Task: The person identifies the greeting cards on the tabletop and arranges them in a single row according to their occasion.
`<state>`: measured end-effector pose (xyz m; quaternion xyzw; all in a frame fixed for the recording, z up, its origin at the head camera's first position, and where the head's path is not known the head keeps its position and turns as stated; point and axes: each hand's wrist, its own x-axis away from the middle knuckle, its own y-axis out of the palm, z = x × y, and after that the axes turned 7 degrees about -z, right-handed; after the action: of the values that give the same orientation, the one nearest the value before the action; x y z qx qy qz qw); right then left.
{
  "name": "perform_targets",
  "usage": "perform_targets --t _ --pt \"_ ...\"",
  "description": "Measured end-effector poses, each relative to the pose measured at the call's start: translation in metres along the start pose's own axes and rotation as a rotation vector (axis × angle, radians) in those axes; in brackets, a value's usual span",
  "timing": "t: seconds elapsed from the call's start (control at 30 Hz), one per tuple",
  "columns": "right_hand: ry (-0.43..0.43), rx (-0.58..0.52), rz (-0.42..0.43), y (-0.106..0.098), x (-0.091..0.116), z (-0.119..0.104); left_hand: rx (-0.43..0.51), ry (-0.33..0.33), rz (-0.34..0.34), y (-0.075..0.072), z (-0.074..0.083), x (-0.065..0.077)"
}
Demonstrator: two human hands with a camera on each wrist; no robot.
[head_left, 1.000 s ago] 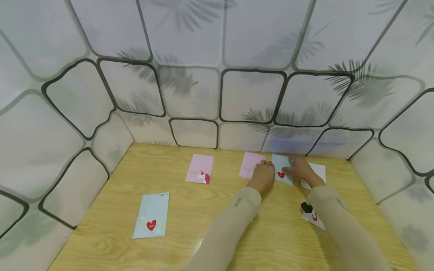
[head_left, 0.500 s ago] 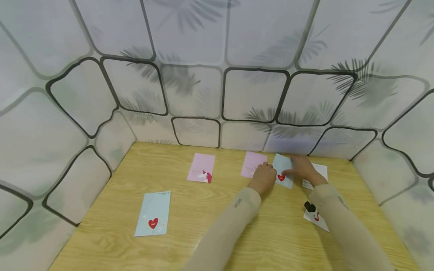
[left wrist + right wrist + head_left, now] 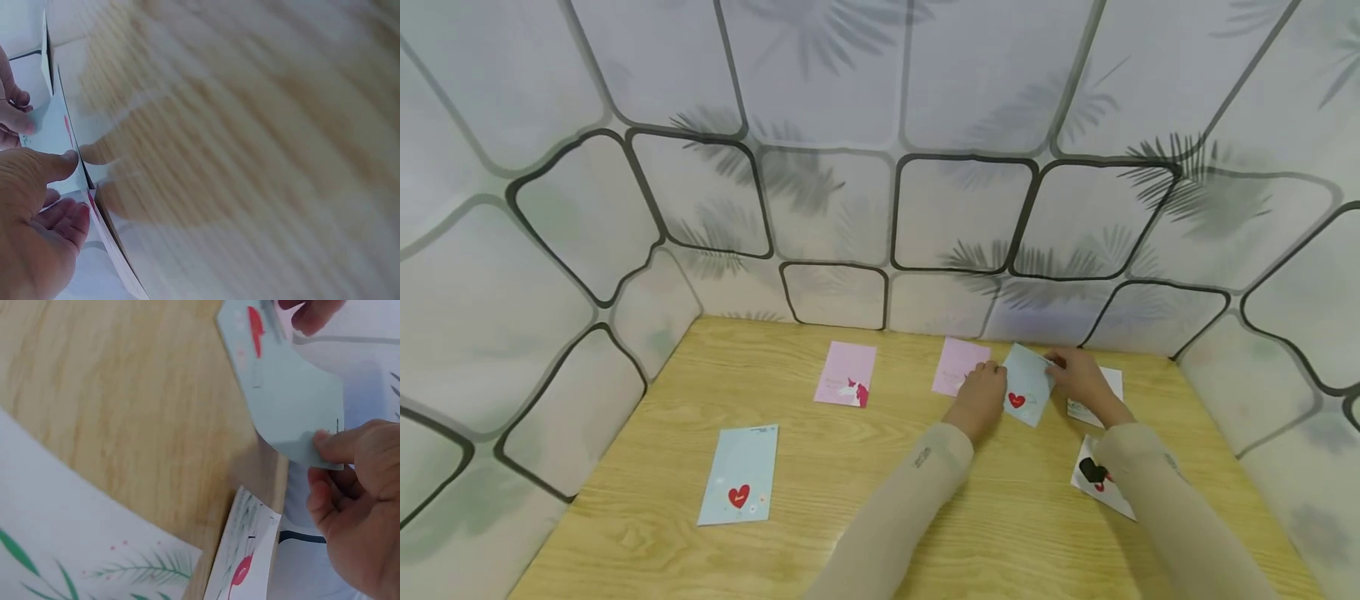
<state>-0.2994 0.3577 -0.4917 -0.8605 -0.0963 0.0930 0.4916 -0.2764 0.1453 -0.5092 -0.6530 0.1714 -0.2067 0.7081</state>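
Note:
My right hand (image 3: 1081,379) pinches the top right corner of a light blue card (image 3: 1026,377) with a red heart, thumb on its face and fingers behind. In the right wrist view this card (image 3: 294,400) bends up at the pinched end. At its left edge, my left hand (image 3: 979,402) has its thumb touching the card, seen in the left wrist view, with the other fingers loosely bent. Those fingers lie over the lower right of a pink card (image 3: 957,363). Behind my right hand a white card (image 3: 1112,382) is partly hidden.
Another pink card (image 3: 845,371) with a unicorn lies at the back, left of centre. A larger blue heart card (image 3: 739,467) is at the left. Under my right forearm lies a white card (image 3: 1084,482) with a black shape. Patterned fabric walls (image 3: 835,217) enclose the table (image 3: 805,467).
My right hand has shifted its hold from the blue card's side to its top right corner. The card has turned slightly and come a little nearer. My left hand stays about in place.

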Motion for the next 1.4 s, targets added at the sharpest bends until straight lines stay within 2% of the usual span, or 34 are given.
perform_targets --t 0.17,0.27,0.33,0.5,0.6,0.77,0.9,1.07,1.2,1.4 --pt "-0.022 -0.078 0.009 -0.006 0.005 -0.005 0.075 -0.037 -0.033 -0.002 -0.002 0.0" --pt "-0.036 -0.12 0.022 -0.008 0.008 -0.006 0.129 -0.044 -0.024 -0.001 -0.003 0.0" --pt "-0.04 -0.149 0.029 -0.008 0.01 -0.007 0.167 -0.04 0.009 0.0 -0.004 0.001" --pt "-0.04 -0.255 0.007 -0.011 0.014 -0.015 0.241 -0.033 0.151 -0.003 -0.013 0.003" --pt "-0.038 -0.309 -0.014 -0.013 0.017 -0.022 0.316 -0.042 0.191 -0.01 -0.02 0.006" --pt "0.009 -0.382 -0.009 -0.019 0.022 -0.034 0.451 -0.027 0.207 -0.024 -0.028 0.01" --pt "0.062 -0.537 -0.002 -0.021 0.028 -0.044 0.611 0.004 0.218 -0.032 -0.035 0.015" --pt "0.065 -0.701 -0.011 -0.016 0.034 -0.054 0.771 0.026 0.239 -0.034 -0.044 0.024" --pt "0.072 -0.786 -0.012 -0.014 0.035 -0.061 0.856 0.029 0.238 -0.039 -0.051 0.03" --pt "0.123 -0.835 -0.045 -0.017 0.039 -0.072 0.922 0.002 0.174 -0.052 -0.058 0.041"
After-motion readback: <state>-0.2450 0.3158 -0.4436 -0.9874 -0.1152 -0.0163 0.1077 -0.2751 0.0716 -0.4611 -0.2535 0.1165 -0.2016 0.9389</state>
